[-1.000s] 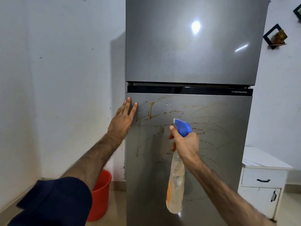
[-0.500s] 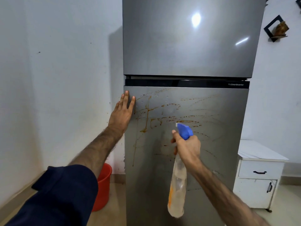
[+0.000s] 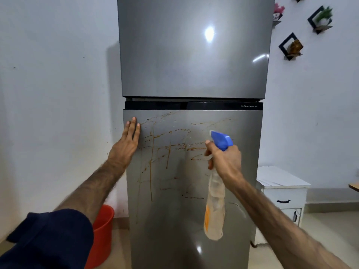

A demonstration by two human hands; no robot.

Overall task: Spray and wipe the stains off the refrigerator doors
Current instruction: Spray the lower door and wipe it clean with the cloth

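A grey two-door refrigerator fills the middle of the view. Its lower door (image 3: 240, 191) carries brown-orange streaks and drips (image 3: 167, 150) across the upper half; the upper door (image 3: 174, 55) looks clean. My left hand (image 3: 126, 144) presses flat, fingers straight, on the lower door's top left edge. My right hand (image 3: 223, 160) grips the neck of a clear spray bottle (image 3: 214, 210) with a blue trigger head (image 3: 221, 139). The nozzle points at the stained door from a short distance. Small droplets show near the top of the stains.
A red bucket (image 3: 102, 230) stands on the floor left of the refrigerator, against the white wall. A white cabinet (image 3: 281, 191) with black handles sits at the right. Small wall shelves (image 3: 291, 47) with ornaments hang at the upper right.
The view has tilted up and the stains sit lower in the frame. My right hand with the bottle has shifted right across the lower door. My left hand stays on the door edge.
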